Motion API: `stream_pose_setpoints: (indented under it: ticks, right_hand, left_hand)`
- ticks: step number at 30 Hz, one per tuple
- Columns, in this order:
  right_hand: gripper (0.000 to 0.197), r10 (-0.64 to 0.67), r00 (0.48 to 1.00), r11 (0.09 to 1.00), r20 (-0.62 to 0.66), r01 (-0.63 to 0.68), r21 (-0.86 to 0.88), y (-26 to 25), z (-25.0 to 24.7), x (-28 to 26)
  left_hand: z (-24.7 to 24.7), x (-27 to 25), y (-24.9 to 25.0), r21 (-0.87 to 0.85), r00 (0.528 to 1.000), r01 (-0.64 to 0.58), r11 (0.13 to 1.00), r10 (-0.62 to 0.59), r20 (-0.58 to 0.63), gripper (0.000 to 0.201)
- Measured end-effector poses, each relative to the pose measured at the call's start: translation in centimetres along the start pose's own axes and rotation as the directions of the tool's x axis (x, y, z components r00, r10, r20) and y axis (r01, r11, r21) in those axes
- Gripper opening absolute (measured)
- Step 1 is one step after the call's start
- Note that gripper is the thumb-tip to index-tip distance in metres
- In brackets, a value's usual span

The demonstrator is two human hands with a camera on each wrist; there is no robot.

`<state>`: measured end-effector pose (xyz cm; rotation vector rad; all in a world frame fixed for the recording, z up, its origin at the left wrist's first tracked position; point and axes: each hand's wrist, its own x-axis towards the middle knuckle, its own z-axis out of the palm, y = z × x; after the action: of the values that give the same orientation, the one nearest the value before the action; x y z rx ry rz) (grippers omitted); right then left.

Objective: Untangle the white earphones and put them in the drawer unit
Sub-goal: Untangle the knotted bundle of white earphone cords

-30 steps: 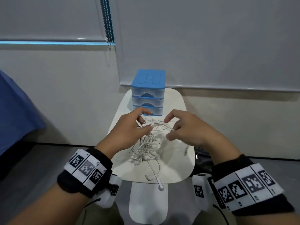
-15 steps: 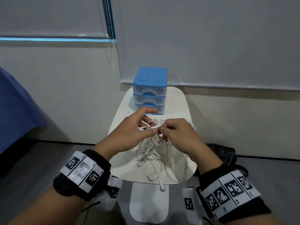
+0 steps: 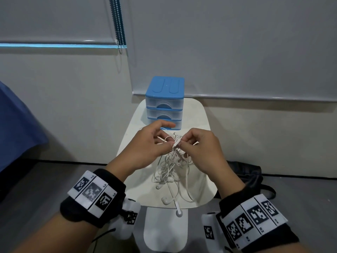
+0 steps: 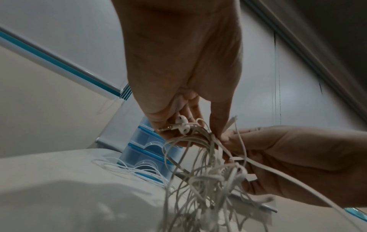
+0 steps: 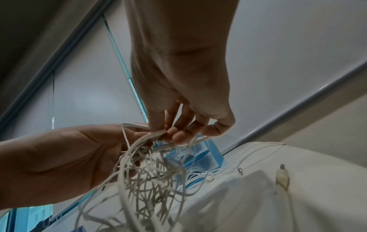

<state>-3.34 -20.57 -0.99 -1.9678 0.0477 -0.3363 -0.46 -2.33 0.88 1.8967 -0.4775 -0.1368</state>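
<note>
Here, two bare hands hold a tangled bundle of white earphones (image 3: 172, 161) above a small white table (image 3: 202, 114). The left hand (image 3: 145, 147) pinches the top of the tangle between thumb and fingers; from the left wrist view an earbud (image 4: 182, 124) and a metal plug sit against its fingertips. The right hand (image 3: 202, 150) meets it from the other side, thumb and forefinger curled and pinching a cable at the same knot. Loops of cord hang down from the two hands to the tabletop, where several earbuds lie, and one cable end (image 3: 178, 210) dangles over the near edge of the table. Just behind the hands, at the far end of the table, stands a drawer unit (image 3: 164, 99) with a blue top and three clear drawers, all of them pushed in. More thin white cable lies on the table in front of its lowest drawer. Each wrist wears a black band with square printed markers. A dark bag (image 3: 246, 172) lies on the floor to the right of the table
</note>
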Motion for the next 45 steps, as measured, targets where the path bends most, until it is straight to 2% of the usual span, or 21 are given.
stream_pose_setpoints:
  ticks: [3, 7, 10, 16, 22, 25, 27, 31, 35, 38, 41, 43, 45]
  right_hand:
    - [0.016, -0.012, 0.999, 0.999, 0.042, 0.011, 0.035, 0.0, 0.1, 0.0]
    - [0.009, -0.008, 0.991, 0.996, 0.133, -0.003, 0.084, -0.3, -0.1, 0.0]
    - [0.015, -0.004, 0.983, 0.997, 0.183, -0.01, 0.078, -0.3, -0.2, 0.1]
    - [0.022, 0.003, 0.993, 0.993, 0.114, -0.016, 0.119, -0.5, -0.5, 0.0]
    - [0.029, -0.049, 0.996, 0.995, 0.078, 0.042, 0.086, -0.8, -0.7, -0.2]
    - [0.029, -0.059, 0.995, 0.995, 0.081, 0.052, 0.081, -0.9, -0.7, -0.1]
    - [0.027, -0.076, 0.993, 0.994, 0.093, 0.067, 0.091, -1.0, -0.8, 0.0]
    - [0.024, -0.093, 0.99, 0.993, 0.104, 0.084, 0.089, -1.2, -0.7, -0.2]
    - [0.025, -0.147, 0.989, 0.986, -0.013, 0.148, 0.071, -1.5, -0.8, -0.4]
    - [0.013, -0.213, 0.973, 0.974, 0.093, 0.204, 0.099, -2.3, -0.6, -1.0]
    - [0.009, -0.222, 0.955, 0.971, 0.197, 0.236, -0.049, -2.4, 0.0, -1.5]
    - [0.014, -0.182, 0.968, 0.964, 0.173, 0.21, -0.161, -2.3, 0.2, -1.4]
    - [0.017, -0.157, 0.977, 0.962, 0.144, 0.184, -0.201, -2.2, 0.3, -1.3]
  left_hand:
    - [-0.1, 0.4, -0.3, 0.059, 1.0, -0.011, 0.998, 0.012, -0.005, 0.043]
    - [-0.3, 0.3, -0.3, 0.049, 1.0, 0.008, 0.999, -0.007, -0.017, 0.039]
    - [-0.4, 0.2, -0.3, 0.028, 0.999, 0.027, 0.999, -0.027, -0.024, 0.037]
    - [-0.3, -0.2, 0.2, -0.051, 0.999, 0.049, 0.998, -0.049, 0.008, 0.036]
    - [-0.5, -0.3, 0.7, 0.012, 0.999, -0.002, 1.0, 0.001, 0.054, 0.05]
    - [-0.6, -0.4, 1.0, 0.038, 0.993, -0.061, 0.997, 0.057, 0.1, 0.049]
    - [-0.5, -0.4, 0.9, 0.073, 0.989, -0.092, 0.993, 0.082, 0.12, 0.041]
    - [-0.2, -0.1, 0.4, 0.114, 0.994, -0.086, 0.99, 0.078, 0.074, 0.027]
    - [-0.2, 0.0, 0.1, 0.231, 0.998, -0.055, 0.971, 0.055, 0.005, 0.019]
    - [-0.3, -0.2, -0.4, 0.268, 0.998, -0.031, 0.963, 0.046, -0.052, 0.014]
    - [-0.4, -0.4, -0.5, 0.307, 0.995, -0.04, 0.951, 0.067, -0.079, 0.017]
    - [-0.4, -0.4, -0.5, 0.294, 0.994, -0.019, 0.955, 0.05, -0.097, 0.014]
    - [-0.5, -0.4, -0.4, 0.273, 0.993, 0.006, 0.962, 0.025, -0.111, 0.011]
